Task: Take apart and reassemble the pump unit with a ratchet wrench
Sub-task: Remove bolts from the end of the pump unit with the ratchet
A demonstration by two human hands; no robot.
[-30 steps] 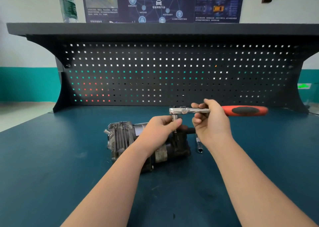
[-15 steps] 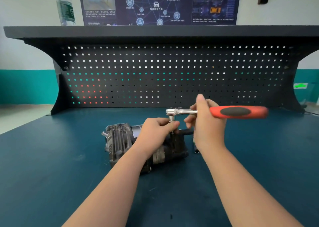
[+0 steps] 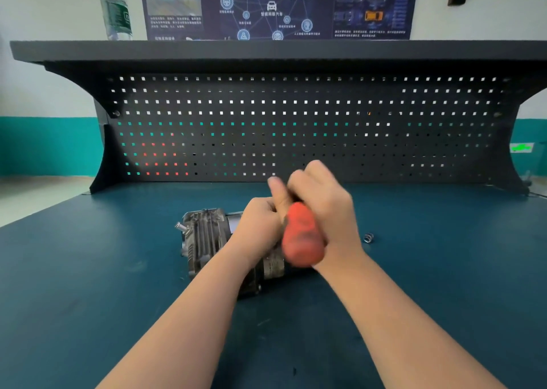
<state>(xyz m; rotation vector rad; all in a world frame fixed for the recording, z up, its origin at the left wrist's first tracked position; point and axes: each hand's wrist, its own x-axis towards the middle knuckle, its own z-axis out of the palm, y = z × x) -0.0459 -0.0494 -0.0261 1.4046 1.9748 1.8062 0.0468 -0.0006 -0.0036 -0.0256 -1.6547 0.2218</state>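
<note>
The grey finned pump unit (image 3: pixel 204 237) lies on the dark teal bench (image 3: pixel 88 285), mid-table. My left hand (image 3: pixel 257 229) sits curled on top of the pump's right part; what its fingers hold is hidden. My right hand (image 3: pixel 322 208) grips the ratchet wrench (image 3: pixel 302 237) by its red handle, which points toward me and is blurred. The wrench head is hidden behind my hands.
A small metal socket (image 3: pixel 368 237) lies on the bench right of my right hand. A black pegboard back panel (image 3: pixel 296 122) with a shelf stands behind. A plastic bottle (image 3: pixel 116 10) stands on the shelf at left.
The red handle has swung from pointing right to pointing toward me, and my right hand moved with it. My left hand stayed on the pump. The socket now shows right of my right hand.
</note>
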